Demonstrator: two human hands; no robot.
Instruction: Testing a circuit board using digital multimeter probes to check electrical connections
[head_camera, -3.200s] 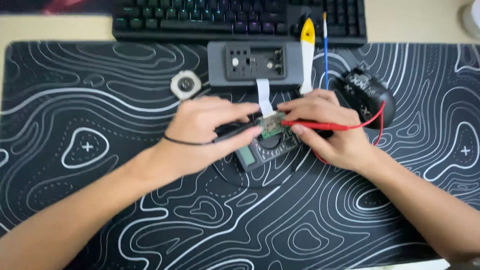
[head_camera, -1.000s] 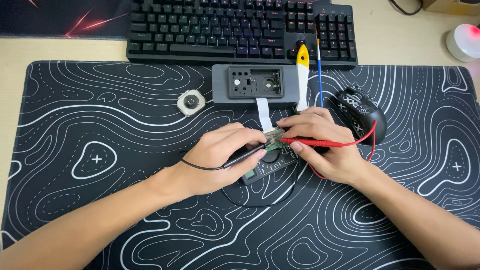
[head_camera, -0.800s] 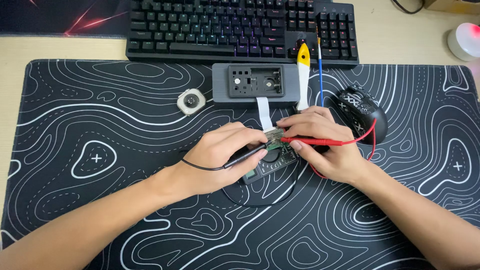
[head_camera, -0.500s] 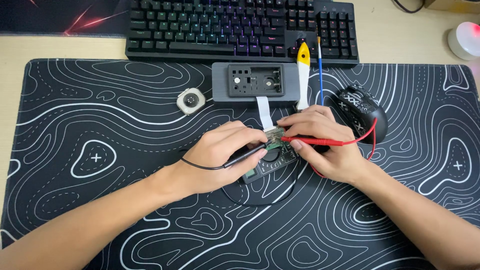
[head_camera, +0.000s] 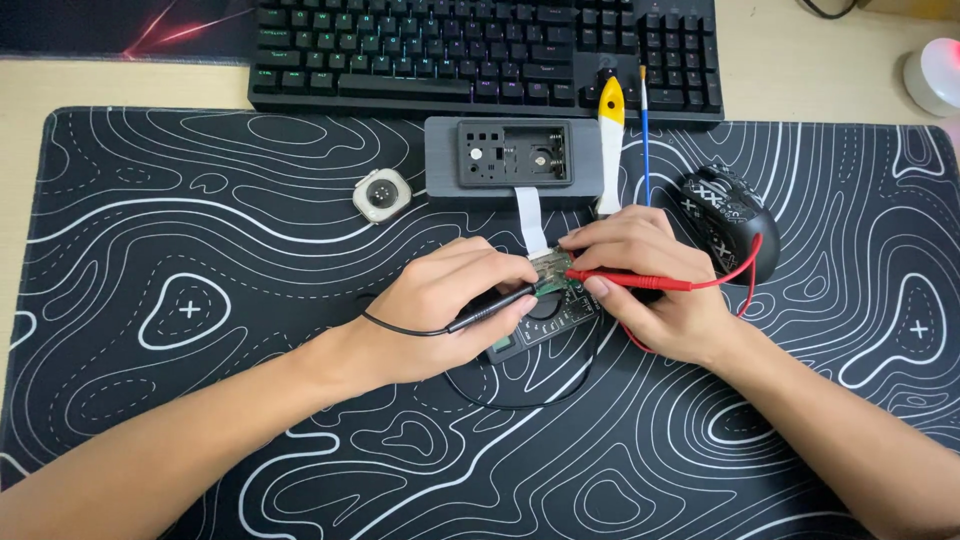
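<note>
a small green circuit board (head_camera: 549, 266) is probed at the centre of the black patterned desk mat (head_camera: 200, 400), where it is held just above a dark multimeter (head_camera: 545, 318) that lies partly hidden beneath both hands. a black test probe (head_camera: 490, 309) is gripped by the left hand (head_camera: 440, 310), its tip brought to the board's left edge, while a red test probe (head_camera: 625, 282) is pinched pen-fashion by the right hand (head_camera: 655, 285), its tip set on the board from the other side. a white ribbon cable (head_camera: 531, 218) is seen running from the board up to a grey device housing (head_camera: 513, 160) just beyond it. to the left of the board a watch body without a strap (head_camera: 381, 193) is laid face up; beyond and right of the board a yellow-tipped tool (head_camera: 609, 140) and a thin blue-handled tool (head_camera: 645, 130) are lined up, and a black mouse (head_camera: 727, 215) is parked to its right, crossed by the red lead. a keyboard (head_camera: 480, 50) is placed farthest beyond the board. a slip is judged the main risk: with both tips crowded onto so small a board, neighbouring contacts could be bridged, or the ribbon cable strained if the board is nudged.
</note>
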